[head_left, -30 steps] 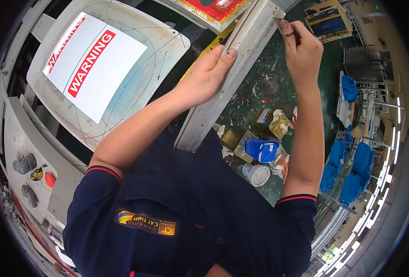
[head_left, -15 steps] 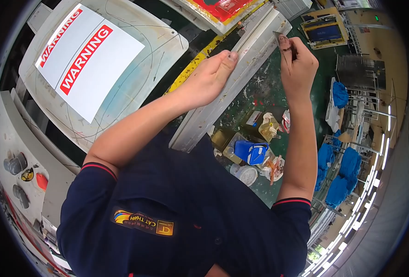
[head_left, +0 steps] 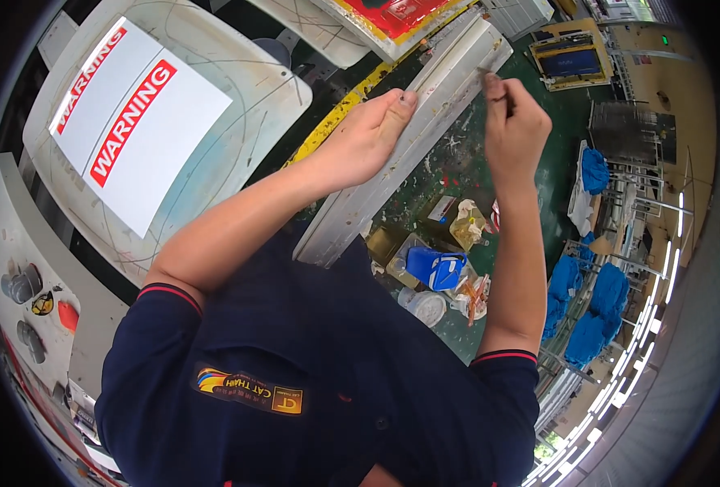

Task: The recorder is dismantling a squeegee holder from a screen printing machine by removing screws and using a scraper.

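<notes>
A long grey metal bar, smudged with stains, runs diagonally from near my body toward the far right. My left hand is closed around its left side, the thumb on top. Near the bar's far end, beside its right edge, my right hand is closed in a pinch. Between its fingertips shows a thin, small scraper blade, mostly hidden by the fingers. Dark stains mark the right fingertips. Left of the bar, a pale rounded board carries a white sheet with red-and-white printed bands.
A yellow-edged frame with a red surface lies beyond the bar. Below the bar on the green floor stand a blue container, a white tub and stained cans. Blue bundles sit on racks at right. A grey machine panel is at left.
My right hand has drawn slightly nearer and left, beside the bar's edge. The pale board with its sheet has shifted left and nearer. My left hand keeps its hold on the bar.
</notes>
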The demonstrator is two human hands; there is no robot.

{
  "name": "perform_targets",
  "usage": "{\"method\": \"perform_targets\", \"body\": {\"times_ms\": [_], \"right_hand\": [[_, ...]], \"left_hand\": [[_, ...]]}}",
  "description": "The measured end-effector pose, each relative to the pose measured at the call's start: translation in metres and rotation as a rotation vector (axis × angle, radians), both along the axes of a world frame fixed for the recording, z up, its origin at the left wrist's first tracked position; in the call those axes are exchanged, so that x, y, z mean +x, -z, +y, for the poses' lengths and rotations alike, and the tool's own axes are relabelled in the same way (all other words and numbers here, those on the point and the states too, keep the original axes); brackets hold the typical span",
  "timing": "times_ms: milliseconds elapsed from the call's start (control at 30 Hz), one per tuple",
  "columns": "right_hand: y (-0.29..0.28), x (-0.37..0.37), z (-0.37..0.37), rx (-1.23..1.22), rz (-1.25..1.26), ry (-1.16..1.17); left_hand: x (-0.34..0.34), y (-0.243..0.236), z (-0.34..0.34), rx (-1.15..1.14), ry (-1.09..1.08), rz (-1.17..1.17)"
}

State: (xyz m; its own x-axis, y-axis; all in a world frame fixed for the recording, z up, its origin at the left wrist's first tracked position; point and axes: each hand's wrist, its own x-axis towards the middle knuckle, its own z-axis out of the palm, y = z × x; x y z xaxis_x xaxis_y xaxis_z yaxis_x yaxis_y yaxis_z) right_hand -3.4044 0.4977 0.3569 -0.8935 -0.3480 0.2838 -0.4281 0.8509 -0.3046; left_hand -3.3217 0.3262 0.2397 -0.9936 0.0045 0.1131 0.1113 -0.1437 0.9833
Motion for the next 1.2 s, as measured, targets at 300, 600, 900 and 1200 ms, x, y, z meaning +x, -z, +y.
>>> {"method": "perform_targets", "body": {"times_ms": [300, 600, 900, 1200], "right_hand": [[0.011, -0.111, 0.042, -0.012, 0.038, -0.081], [0.036, -0.267, 0.143, -0.333, -0.349, -0.093], [0.021, -0.418, 0.198, -0.119, -0.037, -0.349], [-0.015, -0.513, 0.263, -0.022, -0.019, -0.287]], "left_hand": [[-0.127, -0.002, 0.048, -0.028, 0.027, -0.005], [-0.301, 0.01, 0.097, 0.079, 0.019, -0.085], [-0.457, -0.009, 0.174, 0.076, 0.085, -0.154], [-0.546, -0.066, 0.234, 0.105, 0.183, -0.277]]}}
